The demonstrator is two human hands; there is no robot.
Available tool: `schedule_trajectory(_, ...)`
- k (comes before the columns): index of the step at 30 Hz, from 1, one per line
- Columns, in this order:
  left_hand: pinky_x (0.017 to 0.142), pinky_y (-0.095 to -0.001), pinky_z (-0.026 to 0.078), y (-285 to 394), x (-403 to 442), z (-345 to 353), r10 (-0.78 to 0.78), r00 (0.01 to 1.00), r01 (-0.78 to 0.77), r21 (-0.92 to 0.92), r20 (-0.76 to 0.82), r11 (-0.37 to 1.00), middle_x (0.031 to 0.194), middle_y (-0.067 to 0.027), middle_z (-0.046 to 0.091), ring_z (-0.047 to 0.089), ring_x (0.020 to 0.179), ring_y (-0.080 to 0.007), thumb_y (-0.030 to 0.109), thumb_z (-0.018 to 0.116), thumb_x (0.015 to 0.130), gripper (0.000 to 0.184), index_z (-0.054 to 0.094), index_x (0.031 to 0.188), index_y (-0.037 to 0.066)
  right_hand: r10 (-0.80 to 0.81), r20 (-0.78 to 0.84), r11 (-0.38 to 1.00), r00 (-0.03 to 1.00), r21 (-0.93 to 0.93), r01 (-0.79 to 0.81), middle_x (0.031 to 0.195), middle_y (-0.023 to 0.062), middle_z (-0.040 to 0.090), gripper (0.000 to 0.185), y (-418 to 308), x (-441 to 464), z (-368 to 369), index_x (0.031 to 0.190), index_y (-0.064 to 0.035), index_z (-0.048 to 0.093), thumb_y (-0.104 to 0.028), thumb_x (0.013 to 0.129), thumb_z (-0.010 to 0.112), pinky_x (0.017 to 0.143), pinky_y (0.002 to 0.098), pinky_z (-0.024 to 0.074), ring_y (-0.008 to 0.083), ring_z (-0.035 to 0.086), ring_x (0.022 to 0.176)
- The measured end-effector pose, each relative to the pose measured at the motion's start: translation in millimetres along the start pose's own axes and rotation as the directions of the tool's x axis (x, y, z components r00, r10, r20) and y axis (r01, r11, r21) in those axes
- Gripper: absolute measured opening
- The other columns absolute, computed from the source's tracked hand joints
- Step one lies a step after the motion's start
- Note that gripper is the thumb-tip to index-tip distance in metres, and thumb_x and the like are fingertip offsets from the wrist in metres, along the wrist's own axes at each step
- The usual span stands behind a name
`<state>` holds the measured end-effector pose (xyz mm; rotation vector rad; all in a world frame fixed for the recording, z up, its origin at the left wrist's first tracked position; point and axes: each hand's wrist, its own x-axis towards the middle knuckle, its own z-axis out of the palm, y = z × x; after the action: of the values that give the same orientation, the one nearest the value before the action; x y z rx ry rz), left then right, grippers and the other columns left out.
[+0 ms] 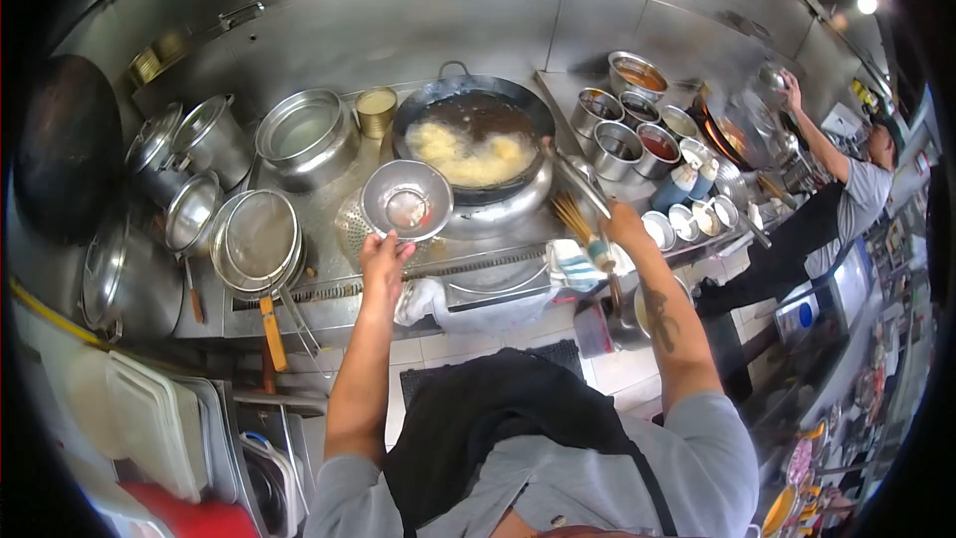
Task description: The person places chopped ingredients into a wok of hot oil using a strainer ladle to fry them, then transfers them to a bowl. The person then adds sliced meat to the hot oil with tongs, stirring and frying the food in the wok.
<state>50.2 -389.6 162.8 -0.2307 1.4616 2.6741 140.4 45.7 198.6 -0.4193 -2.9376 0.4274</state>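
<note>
My left hand (383,267) grips the rim of a metal bowl (376,204), tilted so its inside shows a little pale and reddish residue. The bowl is just left of a large black wok (546,125), where pale yellow battered pieces (438,144) bubble in dark oil. Closed around a long metal utensil (581,182), my right hand (624,226) is to the right of the wok. That utensil points toward the wok's right rim; its exact kind is unclear. A bamboo wok brush (575,222) lies just left of my right hand.
Mesh strainers (261,239), lidded pots (204,139) and a water pot (304,130) stand left. Sauce containers (614,146) and squeeze bottles (674,186) crowd the right. Farther right, a co-worker (846,189) works over a flaming wok (725,134). A striped towel (573,264) hangs in front.
</note>
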Motion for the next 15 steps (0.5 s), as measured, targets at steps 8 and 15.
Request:
schedule_trajectory(8,0.067,-0.0319,0.053,-5,-26,-30,0.000,1.000,-0.001,-0.060,-0.025,0.998,0.083,-0.0078,0.057,0.060,0.070,-0.0208,0.009,0.058,0.085,0.016,0.042,0.086,0.009,0.211,-0.069,0.978,0.975,0.018,-0.210,0.083,0.0277,0.059,0.026,110,-61,30,0.086,0.0041,0.057,-0.021,0.078,0.057,0.075,0.0477,0.0456,0.0419,0.058,0.084)
schedule_trajectory(15,0.065,-0.0290,0.053,-10,-61,-16,-0.017,0.998,0.016,-0.024,-0.066,1.000,0.083,-0.0062,0.058,0.060,0.069,-0.0181,0.010,0.056,0.087,0.012,0.044,0.086,0.010,0.367,0.106,0.930,0.924,-0.035,-0.365,0.092,0.0272,0.060,0.026,146,-60,78,0.088,0.0038,0.058,-0.019,0.077,0.051,0.082,0.0464,0.0448,0.0414,0.057,0.092)
